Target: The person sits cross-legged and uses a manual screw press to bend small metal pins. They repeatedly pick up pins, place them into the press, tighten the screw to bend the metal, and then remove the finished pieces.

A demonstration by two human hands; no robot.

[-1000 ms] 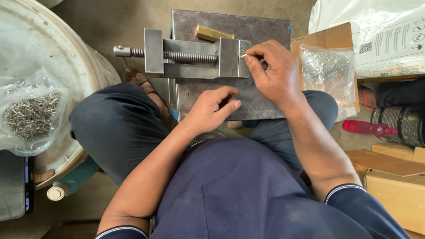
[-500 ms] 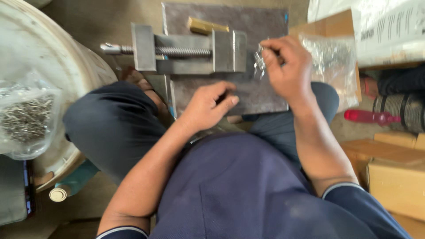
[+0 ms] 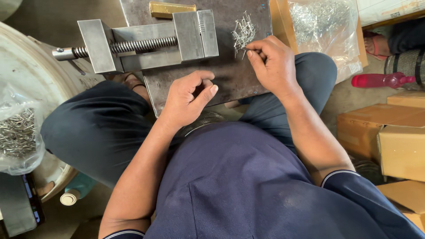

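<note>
A steel vise [image 3: 146, 42] with a threaded screw lies on a dark metal plate [image 3: 230, 75] across my lap. A small heap of thin metal pins [image 3: 242, 32] rests on the plate to the right of the vise jaw. My right hand [image 3: 272, 64] reaches into that heap, its fingertips pinched on a pin at the heap's lower edge. My left hand [image 3: 190, 97] rests on the plate's near edge with fingers curled loosely and nothing visible in it. A brass block [image 3: 170, 8] sits behind the vise.
A clear bag of pins [image 3: 17, 132] lies on a white round drum [image 3: 35, 84] at left. Another bag of pins [image 3: 325, 22] sits at upper right beside a red-handled tool [image 3: 376, 80]. Cardboard boxes [image 3: 394, 141] stand at right.
My right hand moved from the vise jaw over to the pin heap on the plate. My left hand stayed at the plate's near edge. The view tilted down and closer.
</note>
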